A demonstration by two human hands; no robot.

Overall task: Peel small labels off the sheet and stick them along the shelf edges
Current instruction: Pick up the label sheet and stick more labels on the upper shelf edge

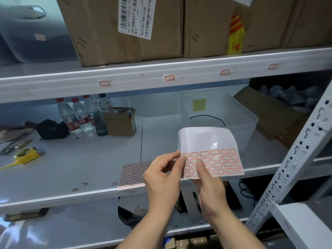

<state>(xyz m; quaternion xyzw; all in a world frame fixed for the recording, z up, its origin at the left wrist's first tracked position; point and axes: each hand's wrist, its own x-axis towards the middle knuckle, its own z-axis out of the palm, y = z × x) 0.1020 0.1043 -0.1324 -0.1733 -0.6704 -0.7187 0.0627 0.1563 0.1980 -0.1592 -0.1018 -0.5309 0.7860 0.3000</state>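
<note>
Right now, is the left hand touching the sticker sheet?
Touching. The head view shows the left hand pinching the left edge of the label sheet, its fingertips lying on the top-left label, while the right hand holds the sheet too.

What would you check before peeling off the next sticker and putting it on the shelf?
1. Label sheet held steady: ok, the right hand grips it.
2. Labels left on it: ok, four rows remain.
3. Left hand at a label corner: ok, fingertips at the sheet's left edge.
4. Label already lifted: cannot tell.
5. Free space on the upper shelf edge: ok, left of the four stuck labels.
</note>
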